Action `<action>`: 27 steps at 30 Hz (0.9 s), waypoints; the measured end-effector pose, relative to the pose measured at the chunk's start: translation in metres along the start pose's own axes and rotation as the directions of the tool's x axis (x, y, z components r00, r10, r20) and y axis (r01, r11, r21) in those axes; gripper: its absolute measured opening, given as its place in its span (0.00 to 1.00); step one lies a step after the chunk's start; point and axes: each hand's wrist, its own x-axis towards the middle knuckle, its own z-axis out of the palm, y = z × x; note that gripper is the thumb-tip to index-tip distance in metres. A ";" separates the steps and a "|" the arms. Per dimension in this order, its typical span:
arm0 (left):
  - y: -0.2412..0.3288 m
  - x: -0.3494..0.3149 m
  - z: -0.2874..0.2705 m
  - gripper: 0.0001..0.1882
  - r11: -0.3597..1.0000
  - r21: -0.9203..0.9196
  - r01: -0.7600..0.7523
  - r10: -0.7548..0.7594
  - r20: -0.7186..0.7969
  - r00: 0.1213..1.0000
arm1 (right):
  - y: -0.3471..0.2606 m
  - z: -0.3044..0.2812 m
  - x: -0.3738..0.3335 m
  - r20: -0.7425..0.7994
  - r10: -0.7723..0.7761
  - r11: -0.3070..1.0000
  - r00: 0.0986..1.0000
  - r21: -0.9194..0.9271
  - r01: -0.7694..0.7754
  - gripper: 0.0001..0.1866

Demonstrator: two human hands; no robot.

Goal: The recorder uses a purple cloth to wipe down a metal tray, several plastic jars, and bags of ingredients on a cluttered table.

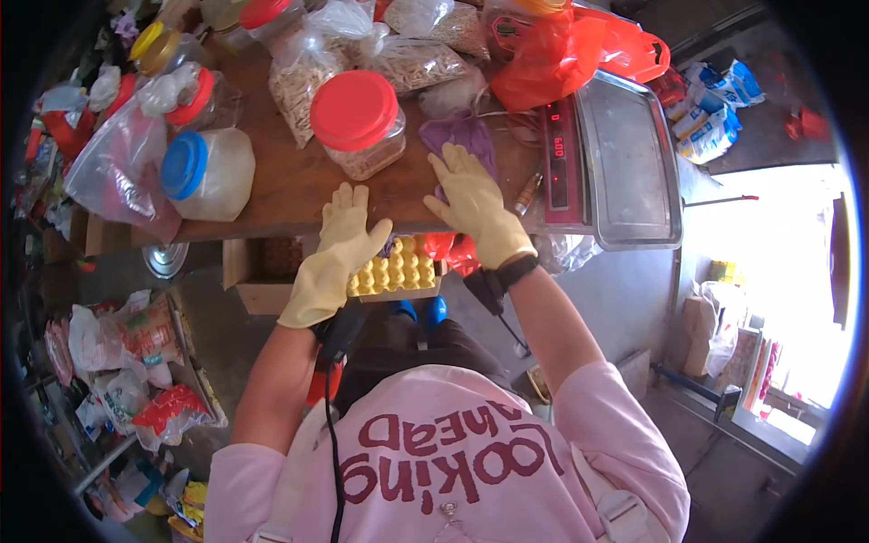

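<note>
Here, left hand [342, 242], right hand [477, 206]: fingers [345, 198] spread, perhaps touching table [272, 185]; shirt [434, 395] lettered maroon.

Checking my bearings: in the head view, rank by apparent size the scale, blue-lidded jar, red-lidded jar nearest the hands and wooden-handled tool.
Scale
Red-lidded jar and blue-lidded jar: too alike to rank
Wooden-handled tool

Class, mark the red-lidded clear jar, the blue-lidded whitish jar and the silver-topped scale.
Red-lidded clear plastic jar [358, 120]: head view, on its lid.
Blue-lidded whitish plastic jar [220, 175]: head view, on its body.
Rectangular silver-topped scale [625, 161]: head view, on its pan.
</note>
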 end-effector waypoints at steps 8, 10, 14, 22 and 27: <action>-0.009 0.009 -0.012 0.44 0.999 0.045 -0.011 0.000 0.232 0.973 | 0.013 -0.022 -0.019 0.211 -0.065 0.992 0.975 -0.096 0.087 0.43; -0.007 0.011 -0.012 0.44 0.998 0.054 -0.023 0.008 0.250 0.968 | 0.004 0.011 -0.034 0.032 0.050 0.955 0.998 -0.295 -0.038 0.38; -0.015 -0.001 -0.004 0.43 0.998 0.058 -0.014 0.002 0.192 0.981 | -0.013 0.023 -0.064 -0.203 0.021 0.997 0.979 -0.069 -0.036 0.29; 0.031 -0.025 0.002 0.20 0.757 -0.653 0.019 -0.224 -0.233 0.946 | -0.004 -0.036 -0.032 -0.398 0.010 0.900 0.917 0.403 0.165 0.29; 0.072 -0.008 0.005 0.17 0.608 -0.787 -0.106 -0.183 -0.270 0.945 | 0.004 -0.001 -0.055 -0.232 -0.194 0.975 0.953 0.064 0.213 0.31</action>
